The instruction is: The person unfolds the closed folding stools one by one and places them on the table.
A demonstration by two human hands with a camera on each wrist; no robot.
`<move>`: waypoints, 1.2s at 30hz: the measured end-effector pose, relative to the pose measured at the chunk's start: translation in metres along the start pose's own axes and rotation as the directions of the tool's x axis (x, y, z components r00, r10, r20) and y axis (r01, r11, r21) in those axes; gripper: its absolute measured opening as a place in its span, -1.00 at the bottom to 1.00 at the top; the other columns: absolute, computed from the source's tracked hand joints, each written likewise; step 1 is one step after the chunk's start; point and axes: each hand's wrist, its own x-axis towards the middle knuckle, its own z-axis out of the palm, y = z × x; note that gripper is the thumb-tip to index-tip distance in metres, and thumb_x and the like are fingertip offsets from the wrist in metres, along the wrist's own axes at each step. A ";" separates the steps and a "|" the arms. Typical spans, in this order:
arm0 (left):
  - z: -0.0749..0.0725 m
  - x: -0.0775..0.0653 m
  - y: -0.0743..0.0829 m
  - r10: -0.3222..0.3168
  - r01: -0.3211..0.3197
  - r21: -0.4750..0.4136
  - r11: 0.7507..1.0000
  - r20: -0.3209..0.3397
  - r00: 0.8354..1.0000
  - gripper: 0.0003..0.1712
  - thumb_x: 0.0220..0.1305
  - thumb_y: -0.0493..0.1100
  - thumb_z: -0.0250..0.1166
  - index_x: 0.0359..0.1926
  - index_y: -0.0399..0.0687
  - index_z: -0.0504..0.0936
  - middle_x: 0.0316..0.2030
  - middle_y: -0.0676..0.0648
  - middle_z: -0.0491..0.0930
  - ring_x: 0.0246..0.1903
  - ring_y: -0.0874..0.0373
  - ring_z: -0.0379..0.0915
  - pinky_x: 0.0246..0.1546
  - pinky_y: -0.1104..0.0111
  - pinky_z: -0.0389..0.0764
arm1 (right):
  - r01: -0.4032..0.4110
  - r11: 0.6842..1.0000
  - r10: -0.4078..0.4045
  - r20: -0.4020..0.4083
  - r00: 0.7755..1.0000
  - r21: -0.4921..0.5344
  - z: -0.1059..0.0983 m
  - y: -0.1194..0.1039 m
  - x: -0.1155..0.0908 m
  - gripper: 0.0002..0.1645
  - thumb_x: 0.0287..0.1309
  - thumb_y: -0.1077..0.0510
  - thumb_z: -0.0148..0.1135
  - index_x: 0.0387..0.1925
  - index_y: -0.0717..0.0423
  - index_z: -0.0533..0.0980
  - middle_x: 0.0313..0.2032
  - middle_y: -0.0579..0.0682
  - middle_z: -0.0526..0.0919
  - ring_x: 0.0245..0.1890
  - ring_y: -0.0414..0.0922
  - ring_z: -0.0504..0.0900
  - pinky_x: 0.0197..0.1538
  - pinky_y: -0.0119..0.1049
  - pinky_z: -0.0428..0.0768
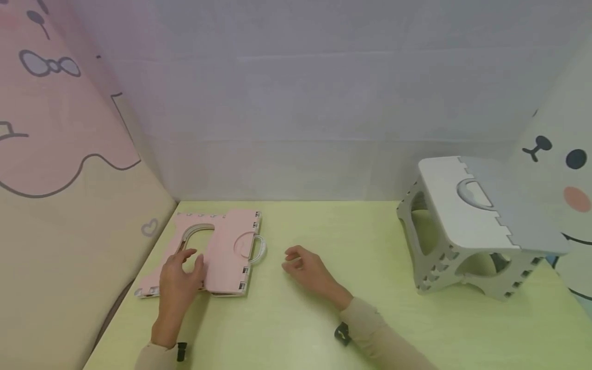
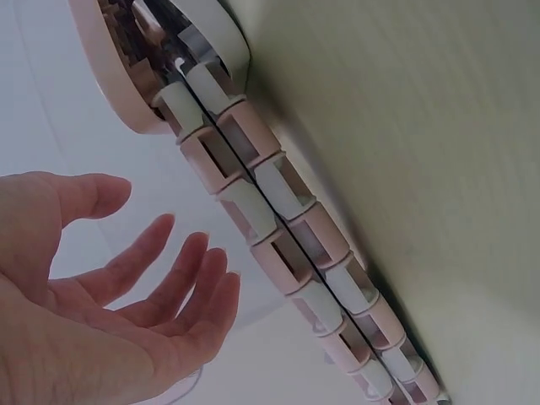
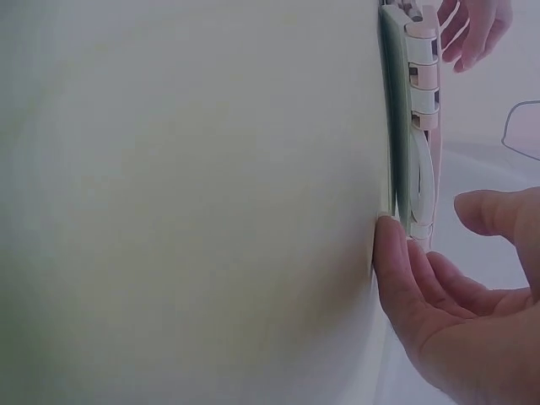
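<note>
Head view: left hand (image 1: 179, 280) over folded pink stool (image 1: 226, 267); right hand (image 1: 312, 272) nearby.

A pink folding stool (image 1: 226, 252) is lying folded flat near the left edge of a pale green table (image 1: 296, 318), its legs (image 1: 152, 278) pointing left, its white handle (image 1: 264, 250) jutting right, pink-and-white hinges (image 2: 278, 260) lining one side.

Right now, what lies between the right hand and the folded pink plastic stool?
In the head view, only bare yellow-green tabletop separates the right hand from the pink stool.
</note>
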 end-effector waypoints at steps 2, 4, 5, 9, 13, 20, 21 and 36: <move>-0.002 0.001 -0.004 -0.018 0.018 0.003 1.000 0.007 1.000 -0.66 0.41 -0.21 0.27 0.03 -0.43 0.66 -0.02 -0.47 0.60 -0.03 -0.38 0.47 -0.07 -0.22 0.45 | -0.003 1.000 0.003 0.004 1.000 0.001 0.002 -0.001 0.001 -0.64 0.40 0.23 0.22 0.11 0.40 0.49 -0.02 0.26 0.68 -0.07 0.12 0.73 0.04 -0.03 0.68; -0.004 0.002 -0.008 -0.030 0.030 0.012 0.999 0.010 0.999 -0.66 0.42 -0.20 0.27 0.03 -0.43 0.66 -0.01 -0.48 0.59 -0.03 -0.39 0.47 -0.07 -0.23 0.44 | -0.008 1.000 0.008 0.008 1.000 0.001 0.003 -0.002 0.002 -0.62 0.40 0.22 0.23 0.12 0.40 0.48 -0.01 0.26 0.68 -0.07 0.13 0.73 0.04 -0.01 0.68; -0.005 0.002 -0.008 -0.032 0.031 0.014 0.999 0.008 0.999 -0.66 0.41 -0.21 0.27 0.03 -0.43 0.66 -0.02 -0.48 0.59 -0.02 -0.40 0.47 -0.06 -0.23 0.44 | -0.012 1.000 0.012 0.010 1.000 0.001 0.004 -0.003 0.003 -0.61 0.40 0.21 0.23 0.12 0.40 0.48 -0.01 0.26 0.68 -0.07 0.14 0.73 0.04 -0.01 0.69; -0.009 0.003 -0.013 -0.043 0.042 0.028 0.999 0.016 0.999 -0.67 0.42 -0.23 0.28 0.04 -0.44 0.65 0.00 -0.51 0.57 0.02 -0.44 0.45 0.03 -0.27 0.41 | -0.030 1.000 0.030 0.020 0.999 0.000 0.008 -0.004 0.005 -0.59 0.40 0.21 0.24 0.14 0.41 0.47 0.00 0.26 0.67 -0.06 0.14 0.73 0.02 -0.03 0.70; -0.012 0.004 -0.016 -0.055 0.054 0.027 0.998 0.034 0.998 -0.66 0.42 -0.23 0.28 0.06 -0.45 0.63 0.03 -0.52 0.54 0.07 -0.47 0.42 0.10 -0.29 0.37 | -0.047 0.999 0.046 0.032 0.998 0.012 0.012 -0.005 0.008 -0.57 0.41 0.20 0.24 0.17 0.41 0.46 0.03 0.27 0.66 -0.05 0.13 0.73 0.01 -0.05 0.70; -0.018 0.005 -0.020 -0.050 0.049 0.022 0.999 0.067 0.996 -0.64 0.44 -0.23 0.25 0.09 -0.46 0.61 0.11 -0.55 0.48 0.15 -0.52 0.33 0.16 -0.30 0.31 | -0.085 0.996 0.084 0.057 0.995 0.022 0.019 -0.008 0.013 -0.52 0.41 0.17 0.25 0.22 0.38 0.44 0.06 0.25 0.66 -0.04 0.08 0.72 0.01 -0.14 0.70; -0.019 0.005 -0.021 -0.047 0.045 0.023 0.999 0.070 0.996 -0.64 0.44 -0.24 0.25 0.10 -0.46 0.61 0.11 -0.56 0.47 0.16 -0.52 0.33 0.16 -0.31 0.31 | -0.094 0.995 0.093 0.062 0.994 0.019 0.020 -0.009 0.014 -0.51 0.41 0.17 0.25 0.23 0.37 0.44 0.07 0.24 0.66 -0.03 0.08 0.72 0.02 -0.15 0.69; -0.029 0.001 -0.037 0.019 -0.024 0.037 0.999 0.144 0.989 -0.60 0.45 -0.20 0.28 0.11 -0.48 0.60 0.13 -0.59 0.45 0.15 -0.58 0.30 0.08 -0.39 0.33 | -0.098 0.994 0.094 0.078 0.992 0.048 0.034 -0.012 0.026 -0.46 0.43 0.15 0.22 0.27 0.41 0.38 0.09 0.29 0.64 0.02 0.14 0.70 0.12 -0.01 0.65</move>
